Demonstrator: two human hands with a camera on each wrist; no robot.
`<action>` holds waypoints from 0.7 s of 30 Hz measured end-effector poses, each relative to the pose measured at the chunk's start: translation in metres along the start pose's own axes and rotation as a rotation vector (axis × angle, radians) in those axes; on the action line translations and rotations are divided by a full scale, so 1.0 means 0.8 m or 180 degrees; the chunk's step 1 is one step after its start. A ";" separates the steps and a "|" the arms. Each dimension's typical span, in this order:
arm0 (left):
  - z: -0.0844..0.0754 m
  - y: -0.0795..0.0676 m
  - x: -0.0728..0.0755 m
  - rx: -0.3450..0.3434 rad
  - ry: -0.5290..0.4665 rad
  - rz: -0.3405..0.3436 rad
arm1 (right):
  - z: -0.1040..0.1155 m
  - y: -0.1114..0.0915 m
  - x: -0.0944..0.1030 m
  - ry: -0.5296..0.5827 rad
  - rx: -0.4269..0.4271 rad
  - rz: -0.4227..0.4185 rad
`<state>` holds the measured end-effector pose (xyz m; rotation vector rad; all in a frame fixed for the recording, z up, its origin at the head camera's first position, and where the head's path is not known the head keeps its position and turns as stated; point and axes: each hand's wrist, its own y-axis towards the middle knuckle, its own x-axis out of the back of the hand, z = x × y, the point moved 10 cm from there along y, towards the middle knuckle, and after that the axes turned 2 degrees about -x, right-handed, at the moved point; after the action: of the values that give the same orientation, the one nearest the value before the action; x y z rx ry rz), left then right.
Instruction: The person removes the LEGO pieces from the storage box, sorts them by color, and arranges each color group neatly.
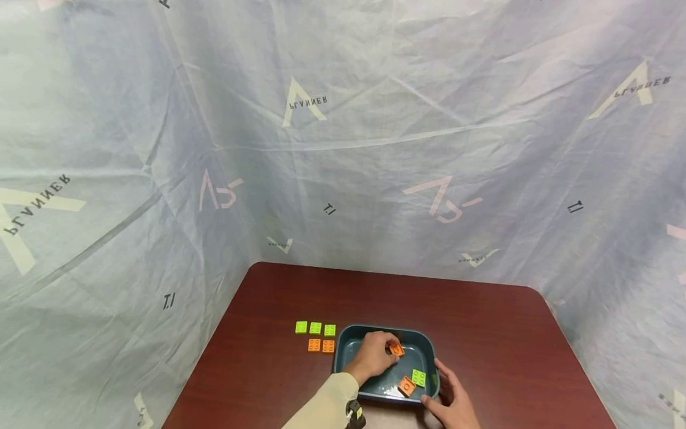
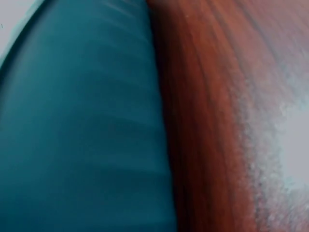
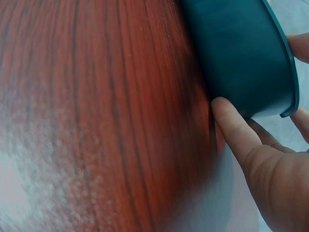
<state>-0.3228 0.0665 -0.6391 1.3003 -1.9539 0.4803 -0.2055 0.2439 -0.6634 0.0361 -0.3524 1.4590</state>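
Observation:
Inside a dark teal plastic tray (image 1: 386, 400), my left hand (image 1: 372, 357) pinches an orange toy brick (image 1: 396, 350) near the far wall. Another orange brick (image 1: 407, 386) and a lime-green brick (image 1: 419, 378) lie at the tray's near right corner. My right hand (image 1: 454, 404) grips that corner from outside, thumb at the near side and fingers along the right side. In the right wrist view, fingers touch the tray's outer wall (image 3: 241, 58) near the table. The left wrist view shows just the tray's wall (image 2: 87, 121) and the table; the left hand is out of sight there.
Left of the tray, three lime-green bricks (image 1: 315, 328) form a row on the dark red wooden table (image 1: 482, 322). Two orange bricks (image 1: 321, 345) sit in a row just nearer. Printed grey sheeting (image 1: 375, 179) hangs around the table's back and sides.

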 end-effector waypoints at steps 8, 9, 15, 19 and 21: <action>0.003 -0.001 -0.002 0.0020 0.0229 -0.0050 | 0.003 0.001 0.001 -0.0125 -0.0078 0.0035; 0.003 -0.001 -0.002 0.0016 0.0238 -0.0055 | 0.003 0.001 0.001 -0.0150 -0.0086 0.0042; 0.003 -0.002 -0.003 -0.0028 0.0312 0.0005 | 0.001 0.001 -0.001 -0.0128 -0.0110 0.0051; 0.001 -0.004 -0.004 -0.0055 0.0437 0.0073 | 0.000 -0.001 -0.001 -0.0109 -0.0114 0.0021; 0.002 -0.004 -0.005 -0.0044 0.0449 0.0094 | 0.001 -0.001 0.000 -0.0121 -0.0121 0.0017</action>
<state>-0.3195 0.0670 -0.6434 1.1975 -1.8583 0.5569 -0.2047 0.2432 -0.6625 0.0322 -0.4116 1.4582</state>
